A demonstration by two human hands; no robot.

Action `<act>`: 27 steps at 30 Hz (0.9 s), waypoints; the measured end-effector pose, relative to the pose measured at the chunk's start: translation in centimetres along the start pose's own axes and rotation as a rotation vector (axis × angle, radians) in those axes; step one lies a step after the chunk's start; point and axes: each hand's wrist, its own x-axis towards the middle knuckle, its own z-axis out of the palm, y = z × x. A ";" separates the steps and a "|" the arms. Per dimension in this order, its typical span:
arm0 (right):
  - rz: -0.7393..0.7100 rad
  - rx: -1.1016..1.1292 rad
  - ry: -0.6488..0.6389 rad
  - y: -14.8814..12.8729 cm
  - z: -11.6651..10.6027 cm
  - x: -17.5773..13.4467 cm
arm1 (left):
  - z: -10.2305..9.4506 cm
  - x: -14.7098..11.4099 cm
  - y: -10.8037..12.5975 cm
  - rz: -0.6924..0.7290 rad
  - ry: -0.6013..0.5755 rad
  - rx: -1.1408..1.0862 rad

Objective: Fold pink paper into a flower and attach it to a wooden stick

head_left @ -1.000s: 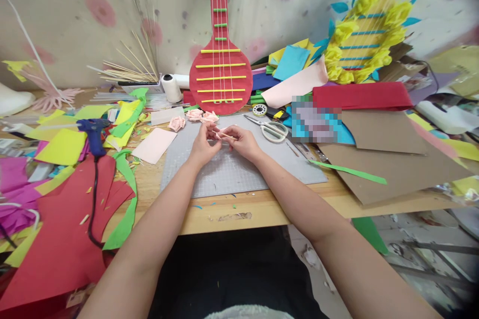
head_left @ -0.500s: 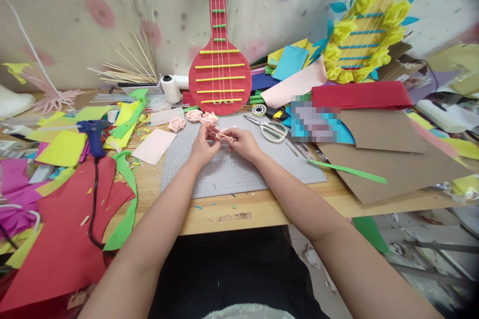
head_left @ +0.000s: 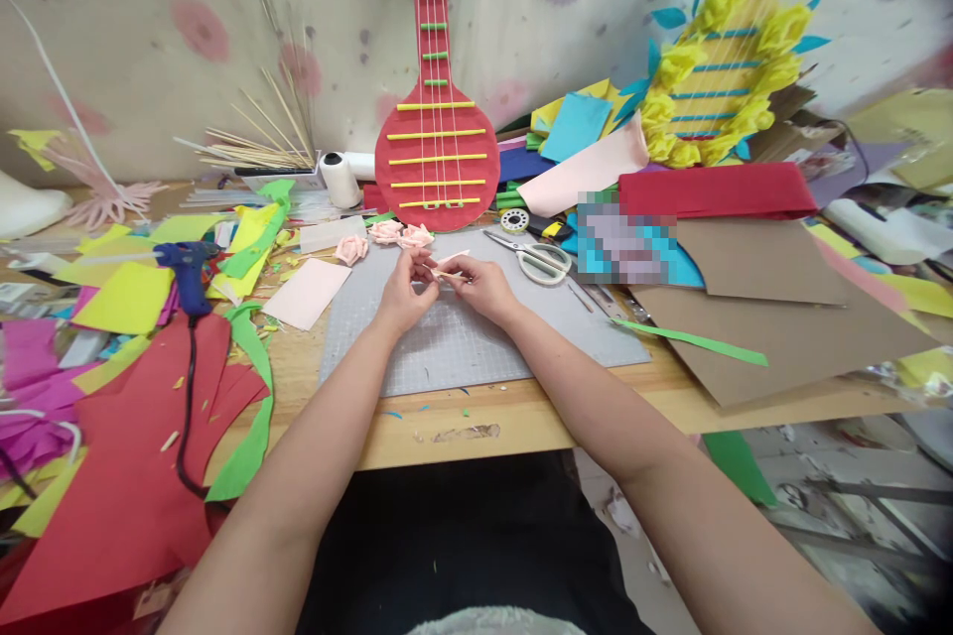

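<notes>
A small piece of pale pink crepe paper [head_left: 454, 258] is pinched between my hands above the grey cutting mat [head_left: 462, 357]. My left hand [head_left: 406, 294] has its fingers closed at the paper's left side. From the other side my right hand [head_left: 485, 290] grips it, and a thin light-coloured edge or stick shows at the fingertips; which one, I cannot tell. Much of the paper is hidden by the fingers. Just beyond the hands lie several pink paper roses [head_left: 415, 235]. A pink paper rectangle [head_left: 308, 293] rests left of my left hand.
Scissors [head_left: 543, 263] lie right of my hands. Behind the mat stands a red paper lute [head_left: 437, 159]. At left a blue glue gun [head_left: 186, 273] sits among coloured scraps. Brown card [head_left: 781, 337] covers the right side, with a green strip [head_left: 692, 342] across it.
Both hands stay in the same place, still closed on the pink paper. Only a slight shift of the fingers and the paper shows.
</notes>
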 end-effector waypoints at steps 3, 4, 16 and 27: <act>-0.020 -0.003 0.015 0.2 0.2 0.1 | 0.0 0.0 -0.1 0.011 0.012 0.034; -0.029 -0.012 0.020 0.2 0.3 0.1 | 0.0 0.0 0.0 0.009 0.024 0.066; -0.034 -0.057 0.040 -0.1 0.0 0.1 | 0.1 0.0 0.4 0.100 0.043 0.383; 0.004 -0.083 0.031 -0.8 -0.1 -0.5 | 0.1 -0.2 0.7 0.190 -0.010 0.514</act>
